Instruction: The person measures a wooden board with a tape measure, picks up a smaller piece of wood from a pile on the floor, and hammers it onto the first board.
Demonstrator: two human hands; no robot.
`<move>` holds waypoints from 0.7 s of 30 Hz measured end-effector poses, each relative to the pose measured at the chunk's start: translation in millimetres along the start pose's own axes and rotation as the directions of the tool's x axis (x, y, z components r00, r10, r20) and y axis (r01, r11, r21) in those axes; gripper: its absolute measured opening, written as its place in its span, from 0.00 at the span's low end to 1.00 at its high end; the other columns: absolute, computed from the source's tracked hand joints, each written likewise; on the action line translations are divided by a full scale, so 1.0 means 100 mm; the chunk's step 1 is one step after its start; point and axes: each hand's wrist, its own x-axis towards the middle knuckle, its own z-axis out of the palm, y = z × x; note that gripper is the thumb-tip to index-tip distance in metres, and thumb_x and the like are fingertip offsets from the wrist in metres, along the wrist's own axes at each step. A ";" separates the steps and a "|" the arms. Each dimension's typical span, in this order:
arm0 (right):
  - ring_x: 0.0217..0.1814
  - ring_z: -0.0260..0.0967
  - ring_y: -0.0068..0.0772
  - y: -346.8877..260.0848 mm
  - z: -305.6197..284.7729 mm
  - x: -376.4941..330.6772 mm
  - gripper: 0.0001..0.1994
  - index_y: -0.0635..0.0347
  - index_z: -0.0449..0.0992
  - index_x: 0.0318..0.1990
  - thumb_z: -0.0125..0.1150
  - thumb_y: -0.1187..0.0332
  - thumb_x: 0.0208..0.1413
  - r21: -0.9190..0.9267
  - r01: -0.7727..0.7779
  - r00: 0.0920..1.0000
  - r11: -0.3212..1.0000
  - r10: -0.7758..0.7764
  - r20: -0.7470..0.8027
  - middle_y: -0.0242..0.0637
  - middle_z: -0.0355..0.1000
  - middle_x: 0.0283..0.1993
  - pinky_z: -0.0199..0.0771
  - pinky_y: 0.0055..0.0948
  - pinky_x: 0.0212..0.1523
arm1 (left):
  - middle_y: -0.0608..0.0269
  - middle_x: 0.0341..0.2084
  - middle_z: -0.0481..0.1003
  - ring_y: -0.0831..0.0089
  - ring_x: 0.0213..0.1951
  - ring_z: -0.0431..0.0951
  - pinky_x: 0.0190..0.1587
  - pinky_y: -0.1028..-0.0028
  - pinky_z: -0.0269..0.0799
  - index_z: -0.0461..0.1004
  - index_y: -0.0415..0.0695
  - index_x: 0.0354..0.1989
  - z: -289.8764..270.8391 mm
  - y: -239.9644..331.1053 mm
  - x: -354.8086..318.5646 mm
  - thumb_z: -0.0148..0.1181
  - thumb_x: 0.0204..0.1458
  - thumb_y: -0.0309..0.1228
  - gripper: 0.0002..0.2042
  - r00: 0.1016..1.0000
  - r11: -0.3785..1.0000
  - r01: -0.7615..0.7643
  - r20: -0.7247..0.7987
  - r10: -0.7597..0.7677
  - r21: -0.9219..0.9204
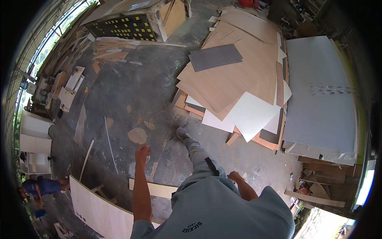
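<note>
Apparently it's a walking step, best taken with the shoe (182, 134) kept clear of loose scraps (149, 125). The board pile (246, 75) lies ahead of the right hand (235, 176), well apart; the round brown scrap (137, 136) is on the floor (139, 83) left of that pile, ahead of the left hand (142, 153). Both hands look curled; whether either grips anything, I can't tell.

The floor (123, 87) is mottled grey — the plywood sheets (234, 81) tan, a corner sheet (250, 113) white, the shirt (227, 207) grey-green, the black panel (123, 28) dotted with yellow squares
</note>
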 end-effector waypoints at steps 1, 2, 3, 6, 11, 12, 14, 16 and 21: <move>0.58 0.69 0.47 -0.23 -0.09 0.10 0.23 0.56 0.77 0.49 0.59 0.53 0.48 -0.003 0.007 1.000 1.000 -0.007 0.006 0.46 0.72 0.55 0.69 0.45 0.56 | 0.62 0.26 0.76 0.73 0.28 0.78 0.28 0.75 0.72 0.76 0.39 0.40 -0.01 0.12 0.25 0.55 0.55 0.31 0.10 1.000 1.000 0.011 0.007 -0.011 -0.006; 0.58 0.69 0.47 -0.47 -0.20 0.25 0.23 0.56 0.78 0.49 0.59 0.53 0.48 0.001 0.013 1.000 1.000 -0.013 0.005 0.46 0.72 0.55 0.69 0.45 0.56 | 0.62 0.26 0.76 0.73 0.28 0.78 0.28 0.75 0.72 0.76 0.39 0.40 0.02 0.27 0.54 0.55 0.55 0.31 0.10 1.000 1.000 0.015 0.022 -0.015 -0.013; 0.58 0.69 0.47 -0.72 -0.36 0.41 0.23 0.56 0.78 0.49 0.59 0.53 0.48 0.003 0.020 1.000 1.000 -0.020 0.005 0.46 0.72 0.55 0.69 0.45 0.55 | 0.61 0.26 0.76 0.72 0.28 0.78 0.28 0.75 0.72 0.76 0.39 0.40 0.02 0.41 0.83 0.55 0.55 0.31 0.10 0.999 1.000 0.019 0.035 -0.019 -0.021; 0.58 0.69 0.48 -1.92 -0.92 0.62 0.23 0.58 0.78 0.48 0.59 0.52 0.49 0.054 0.053 0.996 0.997 -0.049 -0.079 0.47 0.73 0.54 0.69 0.45 0.56 | 0.61 0.29 0.77 0.70 0.28 0.79 0.30 0.71 0.74 0.74 0.43 0.42 -0.62 0.24 1.58 0.55 0.56 0.34 0.10 0.999 0.999 -0.004 0.049 0.002 0.046; 0.52 0.72 0.53 -3.80 -2.15 0.78 0.22 0.63 0.80 0.42 0.56 0.53 0.49 -0.049 0.315 0.909 0.948 -0.316 -0.272 0.53 0.75 0.48 0.72 0.43 0.53 | 0.57 0.28 0.77 0.70 0.25 0.78 0.26 0.72 0.72 0.75 0.39 0.40 -1.05 0.29 1.97 0.56 0.54 0.29 0.09 0.970 0.963 0.231 -0.115 -0.215 0.142; 0.50 0.73 0.53 -4.12 -2.45 0.80 0.21 0.63 0.80 0.41 0.56 0.54 0.48 0.008 0.382 0.882 0.924 -0.362 -0.300 0.53 0.76 0.45 0.73 0.43 0.51 | 0.57 0.28 0.77 0.69 0.25 0.78 0.26 0.72 0.72 0.74 0.39 0.41 -1.11 0.17 2.00 0.56 0.54 0.29 0.09 0.958 0.964 0.257 -0.145 -0.246 0.064; 0.46 0.75 0.53 -4.74 -2.93 0.92 0.17 0.60 0.80 0.38 0.58 0.56 0.49 0.146 0.537 0.784 0.831 -0.428 -0.449 0.54 0.77 0.40 0.73 0.44 0.48 | 0.57 0.28 0.77 0.67 0.25 0.78 0.26 0.71 0.73 0.74 0.39 0.43 -1.14 0.02 2.02 0.55 0.55 0.30 0.11 0.898 0.915 0.404 -0.190 -0.397 -0.004; 0.45 0.74 0.56 -5.36 -3.31 0.99 0.16 0.59 0.79 0.38 0.57 0.57 0.50 0.142 0.645 0.671 0.751 -0.468 -0.575 0.55 0.76 0.38 0.74 0.47 0.46 | 0.58 0.27 0.76 0.67 0.22 0.76 0.24 0.70 0.73 0.73 0.39 0.43 -1.37 -0.30 1.93 0.58 0.52 0.30 0.11 0.852 0.851 0.510 -0.062 -0.520 -0.124; 0.43 0.74 0.57 -6.66 -3.84 1.10 0.15 0.60 0.79 0.38 0.55 0.59 0.51 0.086 0.621 0.669 0.779 -0.469 -0.576 0.54 0.76 0.36 0.73 0.47 0.47 | 0.60 0.24 0.74 0.68 0.21 0.75 0.22 0.71 0.71 0.74 0.40 0.38 -1.54 -0.40 2.18 0.58 0.52 0.29 0.08 0.732 0.715 0.665 -0.002 -0.681 0.216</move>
